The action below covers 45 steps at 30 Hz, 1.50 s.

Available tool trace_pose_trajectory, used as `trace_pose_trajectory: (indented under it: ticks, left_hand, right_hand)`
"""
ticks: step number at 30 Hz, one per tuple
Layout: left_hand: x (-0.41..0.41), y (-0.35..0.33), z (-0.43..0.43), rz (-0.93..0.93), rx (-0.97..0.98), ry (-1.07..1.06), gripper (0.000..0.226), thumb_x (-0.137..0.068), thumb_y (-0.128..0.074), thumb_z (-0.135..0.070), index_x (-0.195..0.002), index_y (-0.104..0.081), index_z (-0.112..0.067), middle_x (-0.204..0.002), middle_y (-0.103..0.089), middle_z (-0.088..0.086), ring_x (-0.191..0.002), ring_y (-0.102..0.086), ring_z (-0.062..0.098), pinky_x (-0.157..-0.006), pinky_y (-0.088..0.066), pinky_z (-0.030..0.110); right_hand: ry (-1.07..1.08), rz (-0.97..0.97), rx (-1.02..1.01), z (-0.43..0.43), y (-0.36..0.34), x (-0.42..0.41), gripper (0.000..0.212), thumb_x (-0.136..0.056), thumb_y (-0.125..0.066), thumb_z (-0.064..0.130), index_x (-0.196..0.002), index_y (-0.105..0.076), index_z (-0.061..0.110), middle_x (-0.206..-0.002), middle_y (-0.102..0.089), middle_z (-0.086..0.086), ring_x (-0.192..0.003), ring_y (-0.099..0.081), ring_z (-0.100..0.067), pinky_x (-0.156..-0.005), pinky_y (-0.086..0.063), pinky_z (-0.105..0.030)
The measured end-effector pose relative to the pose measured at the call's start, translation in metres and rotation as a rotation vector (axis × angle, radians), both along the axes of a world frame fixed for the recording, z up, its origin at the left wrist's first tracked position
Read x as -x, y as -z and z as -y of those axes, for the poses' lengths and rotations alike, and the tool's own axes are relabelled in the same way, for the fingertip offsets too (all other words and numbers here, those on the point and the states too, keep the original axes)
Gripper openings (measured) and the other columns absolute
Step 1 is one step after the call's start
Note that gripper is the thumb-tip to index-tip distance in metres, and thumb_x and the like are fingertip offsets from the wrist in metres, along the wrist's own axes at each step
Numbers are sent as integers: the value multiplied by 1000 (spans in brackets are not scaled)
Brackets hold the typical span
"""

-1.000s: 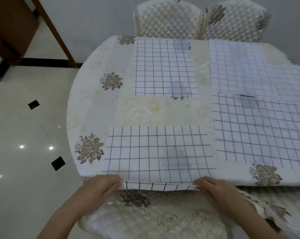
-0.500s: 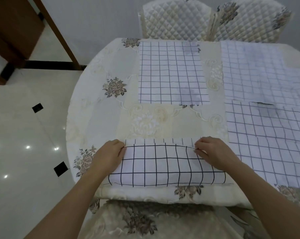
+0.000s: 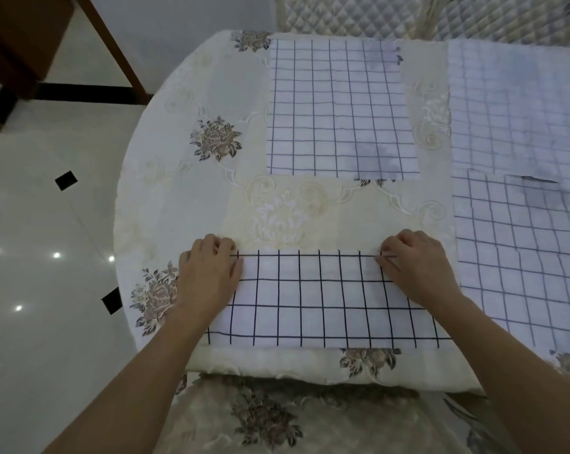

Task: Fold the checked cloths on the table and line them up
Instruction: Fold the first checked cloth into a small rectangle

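Folded cloth: my checked folded cloth (image 3: pixel 323 299) lies doubled over on the table (image 3: pixel 185 178), by its near rim.
Left hand: my left hand (image 3: pixel 208 280) pinches its far left corner with curled fingers.
Right hand: my right hand (image 3: pixel 418 267) pinches its far right corner, well apart from the left.
Others: a flat cloth (image 3: pixel 339 109) lies beyond it, and two overlapping cloths (image 3: pixel 519 244) lie to its right.
Change: a second ago I held its near edge at the rim; that edge now lies on the far edge.

White cloths (image 3: pixel 323 303) with dark checks; cream tablecloth (image 3: pixel 191 178), grey-brown flowers
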<state>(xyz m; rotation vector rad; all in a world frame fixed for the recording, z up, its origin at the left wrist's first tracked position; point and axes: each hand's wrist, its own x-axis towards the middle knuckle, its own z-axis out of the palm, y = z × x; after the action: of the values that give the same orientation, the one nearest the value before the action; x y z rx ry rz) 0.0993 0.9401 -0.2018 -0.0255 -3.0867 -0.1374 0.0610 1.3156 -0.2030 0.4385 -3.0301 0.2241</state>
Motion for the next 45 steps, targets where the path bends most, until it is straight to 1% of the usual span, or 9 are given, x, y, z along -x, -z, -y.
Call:
trace_pose_trajectory:
  ticks: [4, 8, 13, 18, 25, 31, 38, 41, 45]
  left_hand:
    - [-26, -17, -17, -59, -58, 43, 36, -96, -53, -33, -124, -57, -11, -136, -52, 13, -126, -48, 32, -107, -37, 51]
    - [-60, -19, -67, 62, -113, 225, 54, -99, -38, -42, -143, -46, -12, -156, -37, 10, -143, -36, 28, -114, -32, 52]
    - [-80, 12, -111, 217, -48, 241, 67, -102, -25, -52, -157, -20, -15, -165, -14, 5, -153, -10, 22, -119, -23, 52]
    - [-86, 22, -94, 251, 5, 214, 68, -101, -22, -56, -159, -10, -22, -167, -2, 3, -153, 1, 20, -122, -14, 53]
    - [-91, 25, -6, 254, 61, 140, 64, -101, -10, -59, -157, 5, -33, -166, 12, 1, -152, 11, 19, -123, -7, 53]
    - [-75, 10, 4, 214, 52, 69, 66, -100, -13, -58, -158, -14, -26, -166, -11, 5, -153, -6, 21, -122, -6, 53]
    - [-54, 20, -86, 207, 0, 297, 67, -101, -15, -60, -159, -6, -27, -167, 2, 1, -153, 4, 19, -122, -10, 54]
    - [-52, 28, -78, 210, 26, 296, 67, -101, -14, -61, -158, -1, -30, -167, 7, 1, -153, 7, 19, -122, -10, 53]
    - [-57, 31, -43, 166, 15, 234, 66, -101, -22, -57, -159, -10, -28, -167, -1, 2, -153, -1, 19, -122, -15, 52]
  right_hand:
    - [105, -87, 81, 11, -13, -32, 31, -97, -59, 29, -119, -63, 8, -117, -61, -14, -108, -55, -34, -97, -44, -52]
    - [118, -29, 147, 45, -8, -84, 45, -101, -48, 37, -134, -54, 7, -138, -53, -15, -133, -45, -35, -108, -38, -55]
    - [94, 115, 113, 92, 15, -116, 65, -103, -29, 51, -154, -31, 12, -161, -27, -9, -151, -19, -28, -120, -24, -51]
    - [121, 162, 5, 77, 33, -123, 70, -102, -24, 58, -159, -16, 18, -166, -14, -5, -153, -10, -25, -122, -18, -50]
    - [166, 184, -29, 36, 31, -126, 72, -99, -19, 63, -159, -8, 24, -167, -6, -2, -154, -4, -23, -123, -14, -50]
    - [214, 203, -23, 40, 29, -125, 74, -99, -20, 63, -159, -10, 20, -167, -6, -3, -154, -3, -25, -122, -14, -52]
    - [167, 178, 16, 88, 30, -111, 75, -101, -25, 61, -159, -14, 14, -166, -11, -9, -153, -6, -28, -123, -14, -51]
    - [197, 205, -21, 70, 35, -104, 75, -101, -19, 64, -159, -4, 20, -167, -2, -5, -154, 3, -24, -124, -10, -49]
    - [282, 234, -47, 21, 35, -98, 75, -99, -13, 67, -158, 6, 26, -167, 8, 0, -153, 12, -18, -125, -6, -45]
